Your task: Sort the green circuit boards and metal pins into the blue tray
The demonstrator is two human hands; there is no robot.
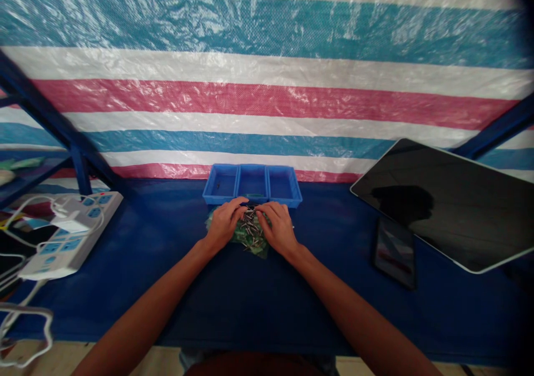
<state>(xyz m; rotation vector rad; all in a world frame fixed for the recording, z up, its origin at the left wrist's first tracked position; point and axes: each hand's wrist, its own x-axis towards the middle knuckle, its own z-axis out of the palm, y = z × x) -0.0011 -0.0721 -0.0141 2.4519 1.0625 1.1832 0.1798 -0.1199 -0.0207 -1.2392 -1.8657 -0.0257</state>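
A clear, greenish plastic bag (255,249) lies on the blue table, with many small metal pieces (250,228) spread over it, thin like screws or pins. My left hand (224,221) is at the bag's left side, its fingers bent and closed toward the thumb. Opposite it, my right hand (278,226) rests at the right side with fingers curled inward. The fingertips of both hands meet near the pile's far edge; whatever they pinch is too small to make out. Just beyond stands a blue three-compartment tray (252,201), with a small dark piece in its left compartment.
On the left lies a white power strip (70,253) with plugged-in chargers and cables. To the right are a dark phone (394,253) and a large black screen (454,209). A striped plastic sheet (267,98) hangs behind the blue table (258,303), between blue frame bars.
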